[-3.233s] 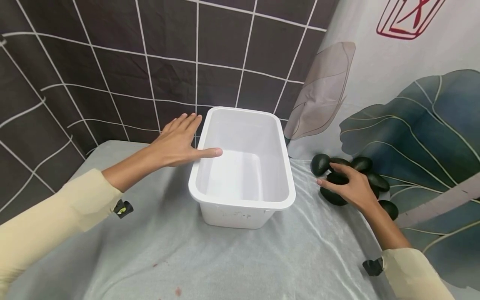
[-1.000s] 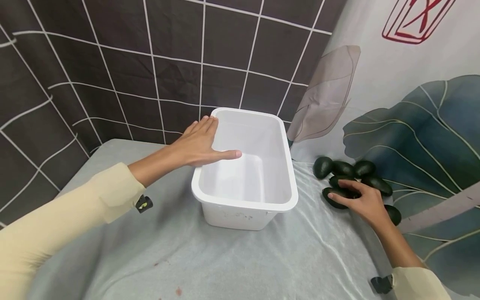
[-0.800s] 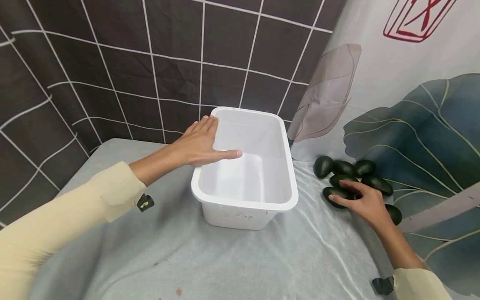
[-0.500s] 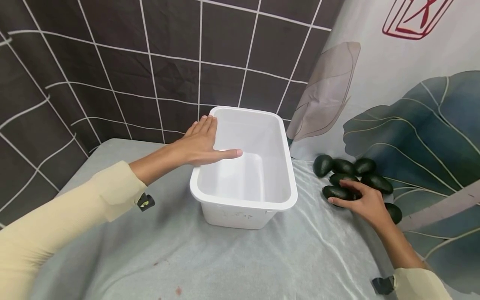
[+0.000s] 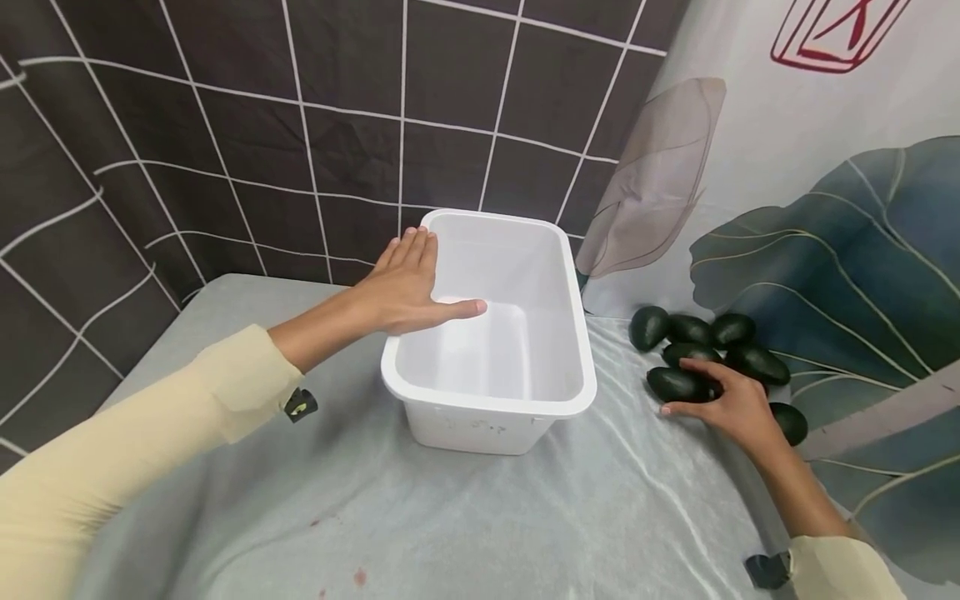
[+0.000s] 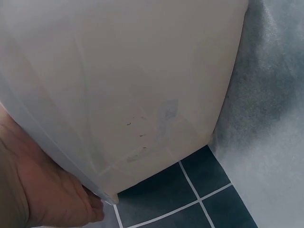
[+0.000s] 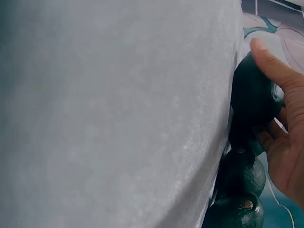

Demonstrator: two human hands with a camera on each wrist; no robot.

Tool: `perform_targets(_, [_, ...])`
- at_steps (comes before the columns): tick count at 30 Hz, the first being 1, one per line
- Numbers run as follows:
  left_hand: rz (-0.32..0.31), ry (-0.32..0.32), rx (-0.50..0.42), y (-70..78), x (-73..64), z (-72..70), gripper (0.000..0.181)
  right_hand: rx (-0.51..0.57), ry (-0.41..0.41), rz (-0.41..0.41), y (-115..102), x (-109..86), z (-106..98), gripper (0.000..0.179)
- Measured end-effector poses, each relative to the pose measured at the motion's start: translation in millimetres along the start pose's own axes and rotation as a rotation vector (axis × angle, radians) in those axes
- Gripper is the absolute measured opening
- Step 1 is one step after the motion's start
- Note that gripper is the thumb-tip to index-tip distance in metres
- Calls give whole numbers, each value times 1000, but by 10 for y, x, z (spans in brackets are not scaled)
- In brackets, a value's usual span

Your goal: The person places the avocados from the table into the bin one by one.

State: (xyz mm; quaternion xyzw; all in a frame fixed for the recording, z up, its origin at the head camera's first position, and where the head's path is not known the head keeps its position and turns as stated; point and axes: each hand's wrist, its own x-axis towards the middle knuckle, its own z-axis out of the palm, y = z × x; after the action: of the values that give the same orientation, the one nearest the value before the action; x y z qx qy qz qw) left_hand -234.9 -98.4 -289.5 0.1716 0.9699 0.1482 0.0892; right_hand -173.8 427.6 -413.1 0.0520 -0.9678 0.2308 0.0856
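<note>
A white plastic tub [image 5: 480, 406] stands on the grey cloth. My left hand [image 5: 401, 292] rests over its left rim, fingers straight and thumb stretched out over the inside; the left wrist view has the hand [image 6: 57, 197] along the rim. To the right lie several dark green avocados [image 5: 649, 328] in a cluster. My right hand [image 5: 738, 406] is at the front one, its thumb along the near side and fingers over the far side of this avocado [image 5: 677, 385]. In the right wrist view, thumb and fingers go round the avocado [image 7: 256, 92], partly hiding it.
Grey cloth [image 5: 480, 525] covers the work surface in front of the tub. Close behind rises a dark, white-gridded curtain [image 5: 450, 83]. At right, a leaf-patterned cloth [image 5: 847, 275] hangs behind the avocados. One avocado [image 5: 789, 423] lies beside my right wrist.
Since the oldest frame, my left hand has moved right onto the tub's rim, and my right hand has come down to the front avocado. Lately my right thumb has slid to its near edge.
</note>
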Motion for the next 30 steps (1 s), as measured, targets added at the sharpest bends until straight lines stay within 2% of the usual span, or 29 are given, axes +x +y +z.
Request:
perform_targets(7, [-6,15,10,5,22,11,132,-35,-64,-3,-6,41,-5,93])
perform_targets(15, [1,21,-32,-21,18,46,130,-88,-126,-16,-3,68,-12,94])
perform_targets(20, [6,29,-33,-31,23,76,123,-70,-113,10,-32,44,20,90])
perform_targets(24, [14,34,-47,-24,6,78,108,-44,-77,10,-59,44,40,89])
perform_targets(30, [21,38,-51,-19,-2,71,94,-70,-60,21,-108,105,28,93])
